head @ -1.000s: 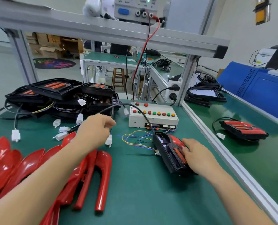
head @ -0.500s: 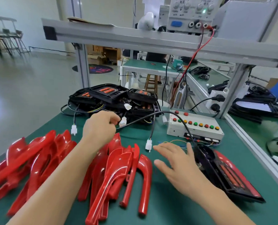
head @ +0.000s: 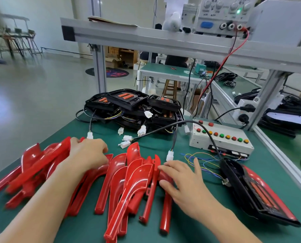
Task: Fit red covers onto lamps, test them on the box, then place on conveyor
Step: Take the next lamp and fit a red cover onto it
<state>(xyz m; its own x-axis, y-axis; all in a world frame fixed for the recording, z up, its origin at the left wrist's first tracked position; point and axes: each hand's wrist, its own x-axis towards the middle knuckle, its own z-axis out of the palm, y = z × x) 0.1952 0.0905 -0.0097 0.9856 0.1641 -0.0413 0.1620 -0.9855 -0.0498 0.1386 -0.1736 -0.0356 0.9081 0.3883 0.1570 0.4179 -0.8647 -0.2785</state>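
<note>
A green mat (head: 190, 230) covers the workbench, edged on the right by an aluminium rail (head: 279, 160). Across its near left lies a heap of red covers (head: 128, 181), glossy and overlapping. The left hand (head: 88, 153) rests on the left part of the heap with fingers curled down over the covers; whether it actually grips one cannot be told. The right hand (head: 183, 179) lies at the heap's right edge, fingers spread and fairly straight, fingertips touching a red cover.

At the near right, a lamp with a red cover fitted (head: 258, 193) lies on the mat, its black cable arching to the far left. Just beyond it sits the white test box (head: 221, 139) with a row of red, green and yellow buttons, and thin coloured wires (head: 199, 160) loop on the mat in front of it. At the far centre, a pile of black lamps without covers (head: 134, 107) trails white connectors (head: 127, 140).

An aluminium shelf (head: 163, 39) spans overhead, carrying a power supply (head: 221, 16) with a lit green indicator and a red lead hanging down. To the right, beyond the rail, a green conveyor (head: 290, 146) runs into the distance. Beyond the bench there are a pale glossy floor (head: 32, 95), another green-topped table with a wooden stool (head: 170, 88), cardboard boxes, and blurred stools at the far left.
</note>
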